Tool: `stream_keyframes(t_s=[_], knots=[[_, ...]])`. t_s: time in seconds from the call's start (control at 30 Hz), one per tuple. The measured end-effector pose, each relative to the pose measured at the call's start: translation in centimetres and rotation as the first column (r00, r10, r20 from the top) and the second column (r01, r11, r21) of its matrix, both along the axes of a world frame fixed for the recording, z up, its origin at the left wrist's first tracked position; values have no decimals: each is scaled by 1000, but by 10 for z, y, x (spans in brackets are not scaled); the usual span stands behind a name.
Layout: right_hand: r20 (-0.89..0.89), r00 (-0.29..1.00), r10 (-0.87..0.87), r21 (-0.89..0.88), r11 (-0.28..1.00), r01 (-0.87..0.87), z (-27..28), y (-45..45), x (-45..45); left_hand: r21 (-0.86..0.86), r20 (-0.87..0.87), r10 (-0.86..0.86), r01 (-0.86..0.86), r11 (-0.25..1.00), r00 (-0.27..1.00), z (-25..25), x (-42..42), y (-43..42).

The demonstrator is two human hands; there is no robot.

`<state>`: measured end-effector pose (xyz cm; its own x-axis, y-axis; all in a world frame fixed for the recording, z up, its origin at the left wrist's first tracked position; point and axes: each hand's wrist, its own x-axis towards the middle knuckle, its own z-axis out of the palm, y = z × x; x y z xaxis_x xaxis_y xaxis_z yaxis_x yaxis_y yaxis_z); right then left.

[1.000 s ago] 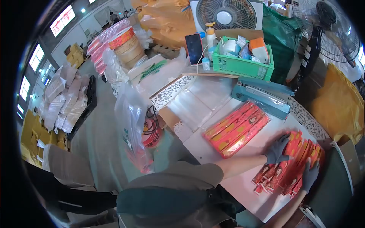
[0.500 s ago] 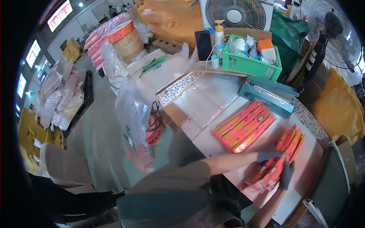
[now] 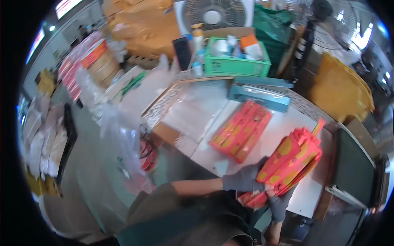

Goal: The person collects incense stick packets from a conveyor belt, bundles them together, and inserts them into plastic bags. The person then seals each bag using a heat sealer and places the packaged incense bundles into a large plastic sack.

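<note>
A bundle of red packets with yellow patches (image 3: 289,158) is held up close to my body, over the near part of the white work table (image 3: 266,143). My left hand (image 3: 246,179), in a grey glove with bare fingertips, is closed on the bundle's lower left side. My right hand (image 3: 280,205), gloved the same way, grips it from below and to the right. The bundle's lower end is partly hidden behind my hands. A flat stack of similar red packets in clear wrap (image 3: 242,131) lies on the table beyond my left hand, apart from both hands.
Behind the wrapped stack is a blue metal box-like device (image 3: 259,97). Clear plastic sheets (image 3: 193,106) lie to the left. A green crate (image 3: 238,65) of small items, a dark phone (image 3: 182,53) and fans stand at the back. A clear bag (image 3: 121,135) hangs at the left edge.
The bundle has been raised and brought closer to me, now more upright, with both hands still on it. My view has shifted, so the table's things sit further left.
</note>
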<state>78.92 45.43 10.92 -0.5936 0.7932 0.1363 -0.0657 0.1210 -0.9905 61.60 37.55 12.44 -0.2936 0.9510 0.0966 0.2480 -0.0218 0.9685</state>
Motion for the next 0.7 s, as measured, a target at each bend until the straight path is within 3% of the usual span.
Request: stream_keyframes(t_s=[0.07,0.1,0.2,0.23,0.3,0.4,0.43,0.5,0.53,0.6,0.67,0.7], knots=[[59,998,22,57,998,-26,-7,25,0,111,8,-20,19,994,1000,8,-12,15],[89,995,48,80,995,-55,-13,39,0,-85,154,-115,129,988,981,26,-23,17],[326,930,171,440,843,-309,-22,78,3,111,-100,-159,170,979,982,6,-35,35],[167,985,47,582,801,-137,5,74,-15,185,-56,-140,148,972,989,21,-36,37],[-313,949,42,266,963,45,81,44,-51,302,51,-115,95,949,992,53,-29,31],[-326,943,66,420,904,82,68,64,-58,275,130,-176,136,952,976,66,-23,34],[-315,949,-12,388,911,140,67,54,-56,466,10,-118,100,879,993,56,-22,43],[-305,944,-127,346,909,234,71,27,-55,288,-4,-109,106,952,994,54,-13,24],[-239,957,-162,232,948,219,77,10,-50,194,-14,-92,93,976,996,62,-10,10],[-359,931,-69,54,994,94,60,-6,-47,117,54,-142,135,984,988,70,-12,-13],[-166,974,155,26,988,-152,43,15,-43,22,232,-147,146,989,962,37,-19,-23],[-141,931,336,-45,938,-345,42,22,-51,51,315,-184,177,983,931,15,-17,-24]])
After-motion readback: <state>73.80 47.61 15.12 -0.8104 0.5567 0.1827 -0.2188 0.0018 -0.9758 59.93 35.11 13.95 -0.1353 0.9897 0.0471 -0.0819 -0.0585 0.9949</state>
